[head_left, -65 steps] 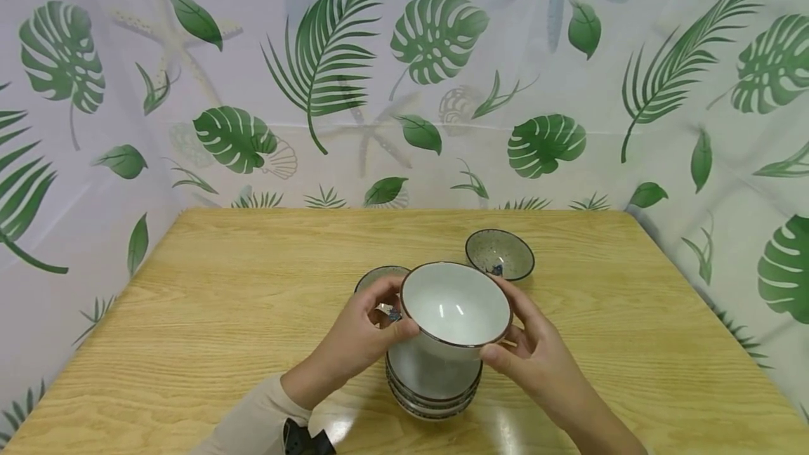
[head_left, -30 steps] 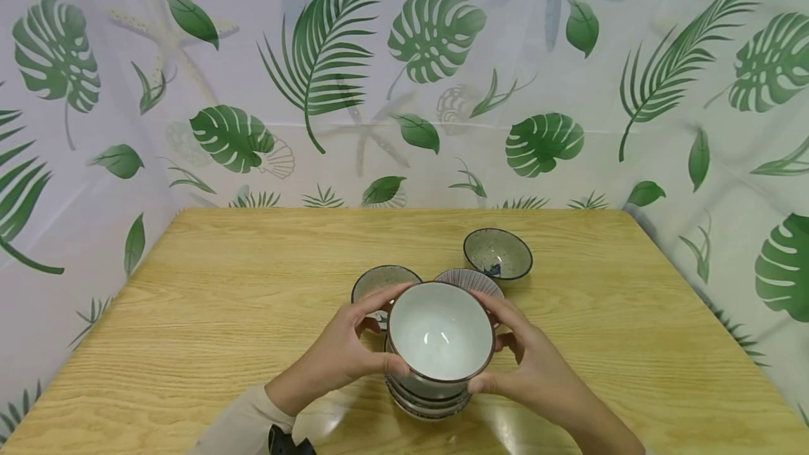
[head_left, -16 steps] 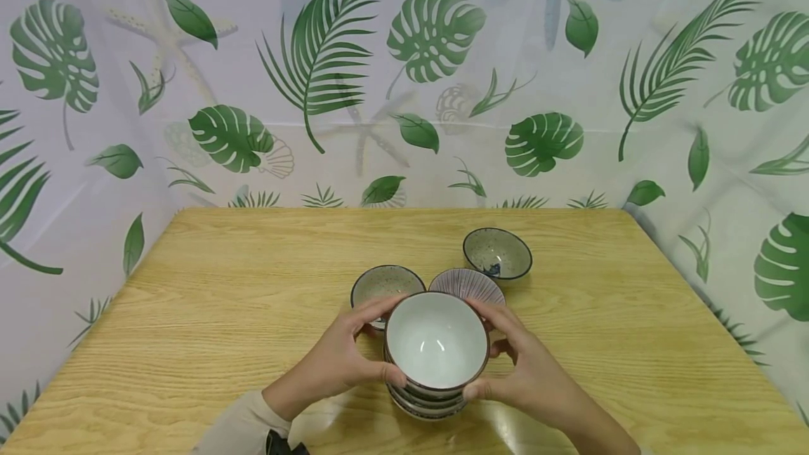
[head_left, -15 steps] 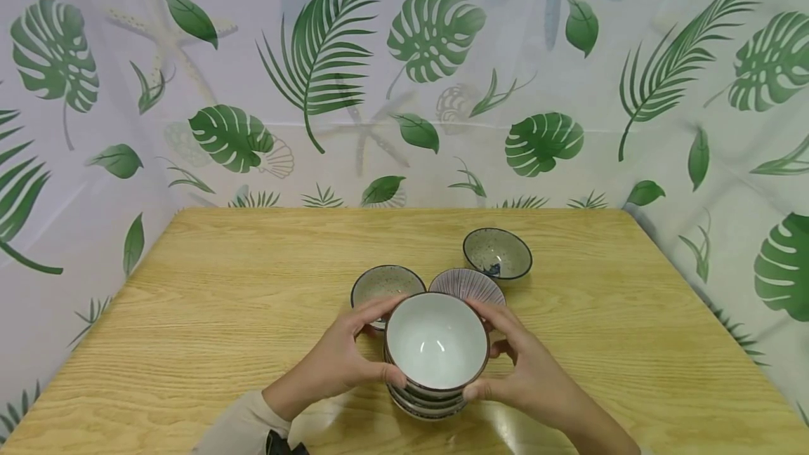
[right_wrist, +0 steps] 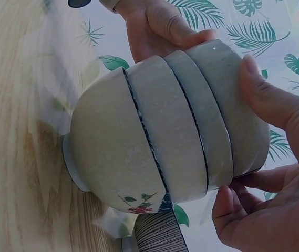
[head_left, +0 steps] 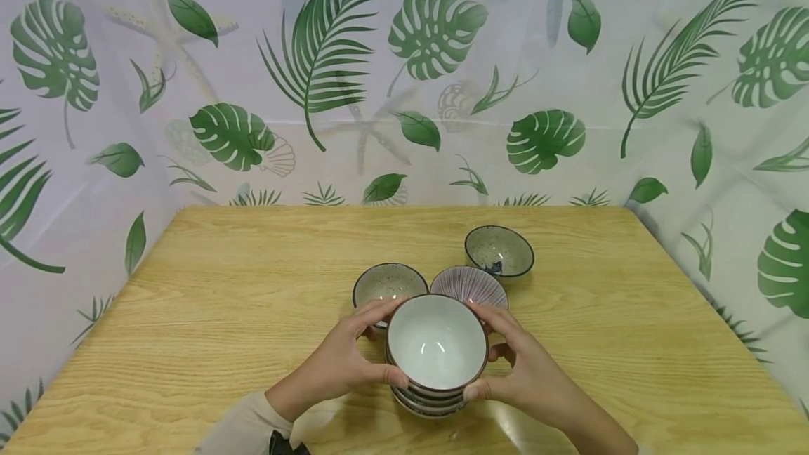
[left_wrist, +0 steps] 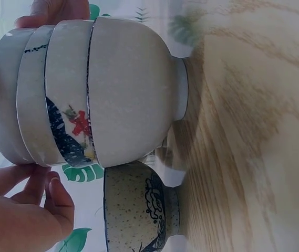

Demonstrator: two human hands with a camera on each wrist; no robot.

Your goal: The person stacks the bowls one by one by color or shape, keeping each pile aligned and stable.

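A white bowl with a brown rim point(head_left: 437, 343) sits nested at the top of a stack of several bowls point(head_left: 432, 406). My left hand point(head_left: 341, 360) holds its left side, thumb near the front rim and fingers behind. On the opposite side my right hand point(head_left: 531, 371) holds the same bowl in a like way. Both wrist views show the stack standing on its foot on the table, its lower bowl point(left_wrist: 131, 89) pale outside with a blue-and-red floral pattern on part of the stack. The fingers point(right_wrist: 233, 210) touch the top bowl's outer wall.
Behind the stack stand a speckled grey bowl point(head_left: 388, 283) at left and a striped bowl point(head_left: 468, 283) at right. Farther back right is another speckled bowl with a dark rim point(head_left: 499, 248). All are on a wooden table point(head_left: 253, 251) backed by a leaf-print cloth point(head_left: 354, 160).
Both hands have lowered the white bowl toward me and down onto the stack, uncovering the striped bowl behind. Over the last half second bowl and hands have hardly moved.
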